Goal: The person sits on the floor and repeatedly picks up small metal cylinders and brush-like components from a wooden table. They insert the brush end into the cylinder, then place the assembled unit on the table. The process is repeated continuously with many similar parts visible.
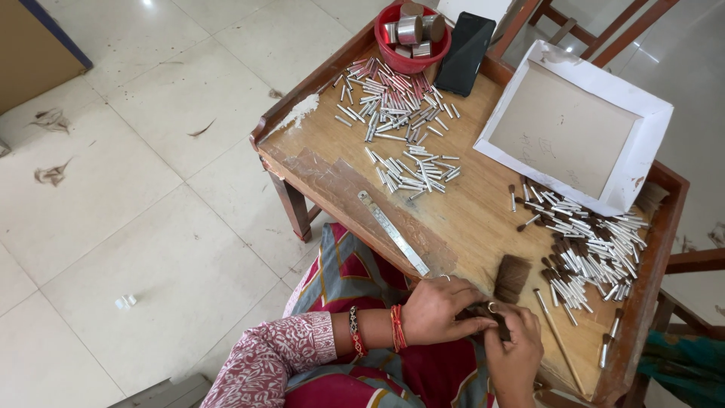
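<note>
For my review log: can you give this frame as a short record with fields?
setting: wooden table on a tiled floor
left hand: pinching a dark bristle tuft
right hand: gripping the same tuft
beside hands: loose bristle bundle, metal ruler
far side: metal tubes, red bowl, black phone
right side: finished brush heads, shallow white tray

Shiny metal tubes [393,102] lie on a worn, scuffed wooden table [468,219] beside a matt cardboard tray [563,128].
</note>
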